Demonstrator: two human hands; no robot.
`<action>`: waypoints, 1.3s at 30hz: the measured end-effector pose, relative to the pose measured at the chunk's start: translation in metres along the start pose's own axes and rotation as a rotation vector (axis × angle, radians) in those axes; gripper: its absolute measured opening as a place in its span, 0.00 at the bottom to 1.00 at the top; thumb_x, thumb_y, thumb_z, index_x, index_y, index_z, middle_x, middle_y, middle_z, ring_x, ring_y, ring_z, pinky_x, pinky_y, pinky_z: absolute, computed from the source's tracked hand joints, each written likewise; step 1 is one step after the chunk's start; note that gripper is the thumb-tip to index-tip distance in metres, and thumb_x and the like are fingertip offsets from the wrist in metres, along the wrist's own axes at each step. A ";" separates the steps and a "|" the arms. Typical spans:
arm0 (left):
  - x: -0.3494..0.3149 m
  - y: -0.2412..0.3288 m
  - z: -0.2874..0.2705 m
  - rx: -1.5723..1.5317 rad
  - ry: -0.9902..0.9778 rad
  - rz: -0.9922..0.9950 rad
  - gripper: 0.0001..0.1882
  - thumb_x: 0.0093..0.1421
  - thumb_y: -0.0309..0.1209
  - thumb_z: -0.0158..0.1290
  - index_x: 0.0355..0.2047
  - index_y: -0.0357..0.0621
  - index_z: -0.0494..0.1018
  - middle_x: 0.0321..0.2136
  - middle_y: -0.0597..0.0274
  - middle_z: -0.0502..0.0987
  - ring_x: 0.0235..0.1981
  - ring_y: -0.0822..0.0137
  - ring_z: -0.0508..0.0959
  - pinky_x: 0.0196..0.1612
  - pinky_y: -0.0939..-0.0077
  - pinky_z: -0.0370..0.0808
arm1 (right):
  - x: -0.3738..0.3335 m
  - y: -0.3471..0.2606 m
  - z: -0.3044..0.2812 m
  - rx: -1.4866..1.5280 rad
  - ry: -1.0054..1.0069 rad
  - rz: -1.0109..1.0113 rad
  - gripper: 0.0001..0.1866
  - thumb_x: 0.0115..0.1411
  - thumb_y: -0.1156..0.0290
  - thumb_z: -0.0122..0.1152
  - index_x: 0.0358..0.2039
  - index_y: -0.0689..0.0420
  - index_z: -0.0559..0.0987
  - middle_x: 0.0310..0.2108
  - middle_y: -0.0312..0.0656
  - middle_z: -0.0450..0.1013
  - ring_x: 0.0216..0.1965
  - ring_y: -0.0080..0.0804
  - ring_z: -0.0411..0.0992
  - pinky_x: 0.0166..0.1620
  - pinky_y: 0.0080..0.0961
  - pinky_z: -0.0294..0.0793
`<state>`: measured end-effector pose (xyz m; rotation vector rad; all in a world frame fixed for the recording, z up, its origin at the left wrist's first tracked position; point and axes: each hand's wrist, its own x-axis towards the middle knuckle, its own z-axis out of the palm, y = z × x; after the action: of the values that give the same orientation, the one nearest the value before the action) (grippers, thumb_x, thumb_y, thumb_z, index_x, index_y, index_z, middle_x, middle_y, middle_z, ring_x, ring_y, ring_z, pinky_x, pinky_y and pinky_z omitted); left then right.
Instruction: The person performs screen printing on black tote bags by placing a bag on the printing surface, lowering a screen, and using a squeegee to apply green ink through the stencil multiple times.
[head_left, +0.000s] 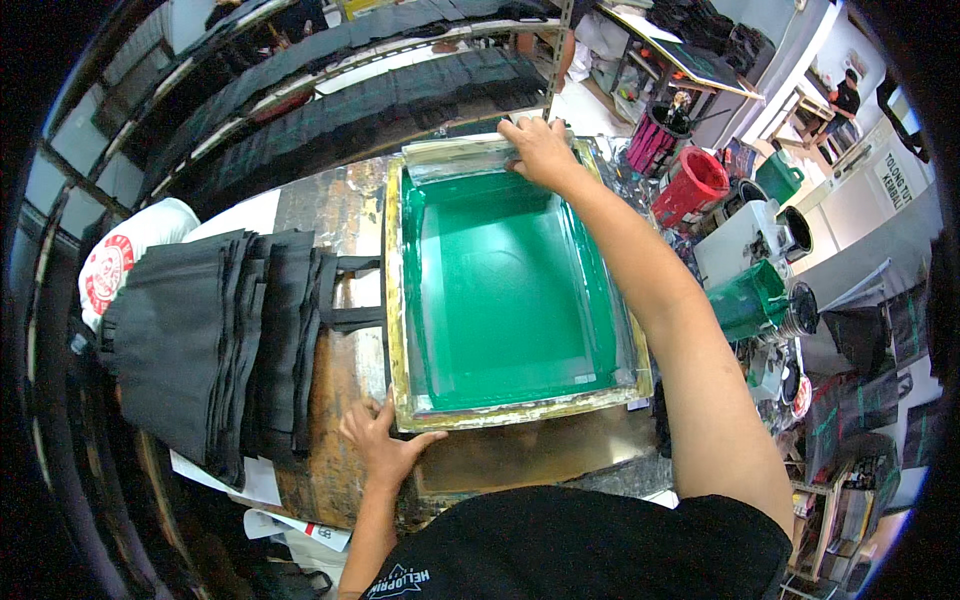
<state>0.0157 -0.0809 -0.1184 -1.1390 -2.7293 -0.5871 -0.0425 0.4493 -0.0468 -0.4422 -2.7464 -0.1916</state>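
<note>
A screen printing frame (395, 290) with yellowish, ink-stained edges lies on the worn table, its mesh coated in green ink (500, 300). At the far end rests a wide, pale squeegee (450, 160), its blade on the mesh. My right hand (543, 152) grips the squeegee near its right end, the arm reaching over the frame's right side. By the near left corner, my left hand (380, 440) is spread on the table, thumb and forefinger against the frame's outer edges. Two black straps (355, 318) of a bag run toward the frame's left side; what lies under the frame is hidden.
A stack of black fabric bags (200, 340) covers the table's left part, beside a white bundle with a red print (135, 250). Ink buckets, including red (690, 185) and green (745, 300), crowd the right. Racks of black bags (400, 95) stand behind; a person (845, 100) is far right.
</note>
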 end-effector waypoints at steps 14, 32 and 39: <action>0.330 0.069 0.034 -0.056 0.388 0.549 0.42 0.62 0.66 0.56 0.60 0.40 0.76 0.50 0.46 0.76 0.54 0.46 0.75 0.58 0.52 0.71 | -0.016 -0.015 0.019 -0.080 0.195 -0.102 0.24 0.51 0.67 0.73 0.48 0.49 0.75 0.40 0.37 0.75 0.45 0.39 0.75 0.48 0.41 0.70; 0.347 0.088 0.076 0.207 0.252 0.412 0.35 0.62 0.65 0.55 0.33 0.40 0.79 0.35 0.52 0.82 0.40 0.45 0.82 0.45 0.50 0.77 | -0.054 -0.033 0.017 -0.076 0.260 -0.030 0.11 0.59 0.70 0.61 0.43 0.49 0.78 0.37 0.37 0.77 0.43 0.40 0.77 0.45 0.42 0.71; 0.286 0.089 0.064 0.223 0.331 0.457 0.34 0.59 0.67 0.56 0.29 0.44 0.77 0.30 0.58 0.79 0.33 0.54 0.80 0.40 0.57 0.75 | -0.109 -0.065 -0.014 -0.053 0.186 -0.004 0.10 0.61 0.70 0.58 0.43 0.49 0.78 0.37 0.38 0.77 0.43 0.40 0.77 0.46 0.42 0.70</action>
<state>-0.1219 0.1890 -0.0761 -1.3973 -2.1008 -0.3553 0.0381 0.3545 -0.0780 -0.4115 -2.5647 -0.2921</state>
